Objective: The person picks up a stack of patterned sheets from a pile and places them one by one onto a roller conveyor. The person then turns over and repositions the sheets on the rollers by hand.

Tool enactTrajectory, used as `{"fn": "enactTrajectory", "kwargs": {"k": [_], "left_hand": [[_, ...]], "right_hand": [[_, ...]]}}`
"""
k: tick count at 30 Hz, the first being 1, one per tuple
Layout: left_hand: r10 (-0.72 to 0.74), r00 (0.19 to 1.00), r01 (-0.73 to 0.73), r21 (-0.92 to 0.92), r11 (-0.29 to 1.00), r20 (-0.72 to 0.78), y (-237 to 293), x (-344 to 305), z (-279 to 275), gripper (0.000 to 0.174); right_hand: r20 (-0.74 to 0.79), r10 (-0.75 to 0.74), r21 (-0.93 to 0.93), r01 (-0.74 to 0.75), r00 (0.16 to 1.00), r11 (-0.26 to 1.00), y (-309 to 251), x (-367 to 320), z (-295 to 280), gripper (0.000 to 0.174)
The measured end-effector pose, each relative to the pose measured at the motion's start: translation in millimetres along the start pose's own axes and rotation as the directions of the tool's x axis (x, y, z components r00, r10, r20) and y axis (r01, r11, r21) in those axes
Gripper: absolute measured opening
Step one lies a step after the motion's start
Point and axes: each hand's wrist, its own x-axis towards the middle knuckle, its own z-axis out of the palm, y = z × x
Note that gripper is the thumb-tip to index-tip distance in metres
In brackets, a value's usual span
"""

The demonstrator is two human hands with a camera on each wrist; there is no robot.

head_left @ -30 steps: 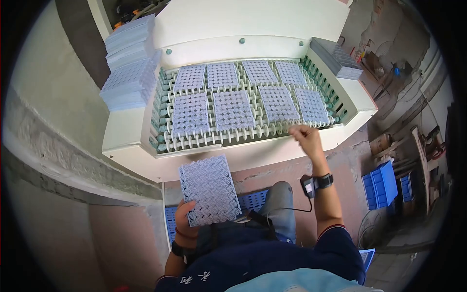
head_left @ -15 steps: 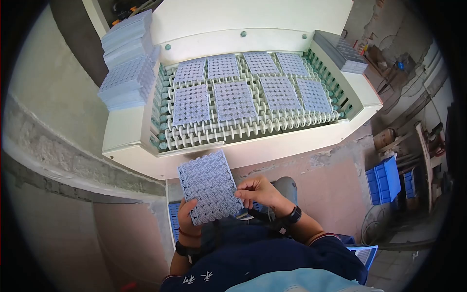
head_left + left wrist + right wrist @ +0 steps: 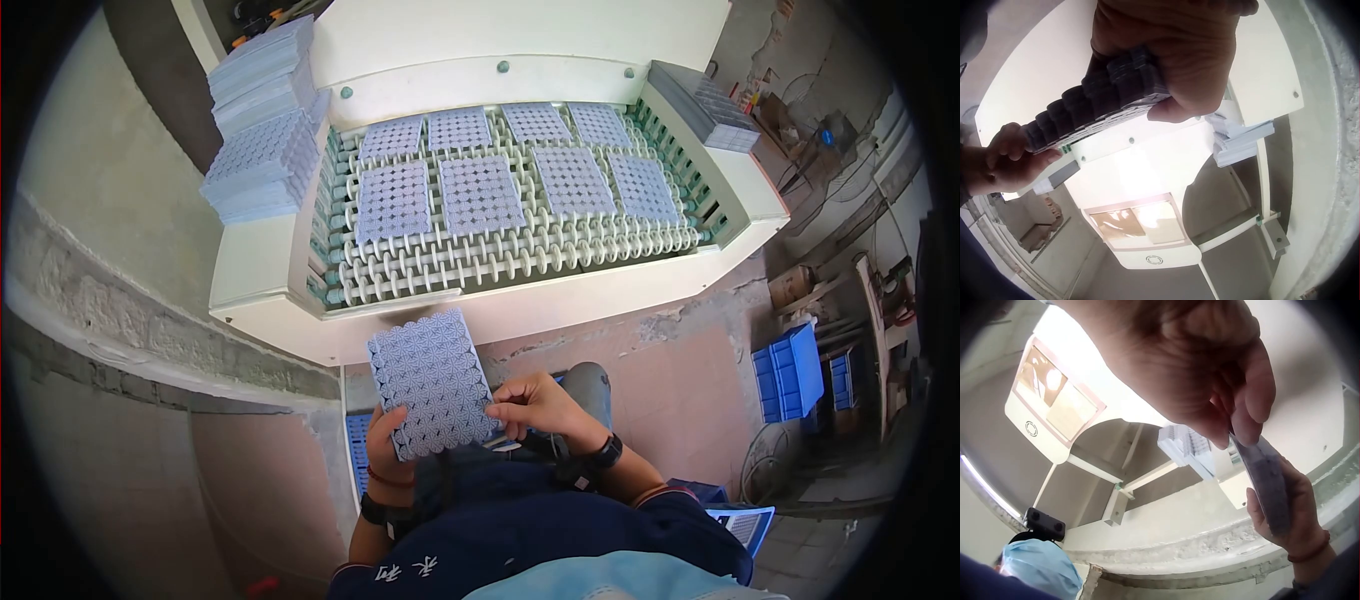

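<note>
A stack of thin, pale-blue patterned sheets (image 3: 430,375) with scalloped edges is held in front of the body, its top face tilted up. My left hand (image 3: 385,438) grips it at the lower left, the thumb over the top face. At the right edge, my right hand (image 3: 545,408) pinches the side between thumb and fingers. The layered edge of the stack (image 3: 1094,103) shows in the left wrist view. In the right wrist view my right fingers (image 3: 1250,419) close on the upper corner. Similar patterned sheets (image 3: 480,195) lie in two rows on the machine's white rollers.
The white machine (image 3: 560,312) stands just ahead, its front edge close beyond the stack. Tall piles of sheets (image 3: 258,165) stand on its left side and a grey pile (image 3: 700,105) on its right. A concrete ledge (image 3: 180,335) runs at left; blue bins (image 3: 788,370) stand at right.
My right hand has come back from the rollers to the stack's right edge and pinches it. The sheets on the rollers have moved away from me. My left hand keeps its hold.
</note>
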Motion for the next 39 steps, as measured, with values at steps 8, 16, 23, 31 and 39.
{"fn": "enactTrajectory", "kwargs": {"k": [8,16,23,31,39], "left_hand": [[-0.014,0.997,0.018,-0.05,0.999,0.072,3,-3,1,0.047],[0.054,0.988,-0.042,-0.086,0.995,0.143,15,-19,-19,0.055],[0.063,0.991,-0.057,-0.057,0.997,0.118,21,-30,-23,0.052],[0.065,0.998,-0.064,-0.051,0.997,0.021,25,-35,-25,0.044],[0.054,0.998,-0.054,0.036,0.998,-0.009,31,-21,-15,0.041]], "right_hand": [[-0.277,-0.091,0.177,0.144,0.957,0.974,-9,-13,-27,0.016],[-0.594,-0.244,0.098,0.37,0.767,0.924,-2,-6,-76,0.016],[-0.376,-0.202,0.119,0.263,0.904,0.957,-22,56,-25,0.019],[-0.204,-0.175,0.063,0.192,0.963,0.979,-31,121,-3,0.028],[-0.08,-0.084,0.08,0.091,0.993,0.993,-24,44,4,0.027]]}}
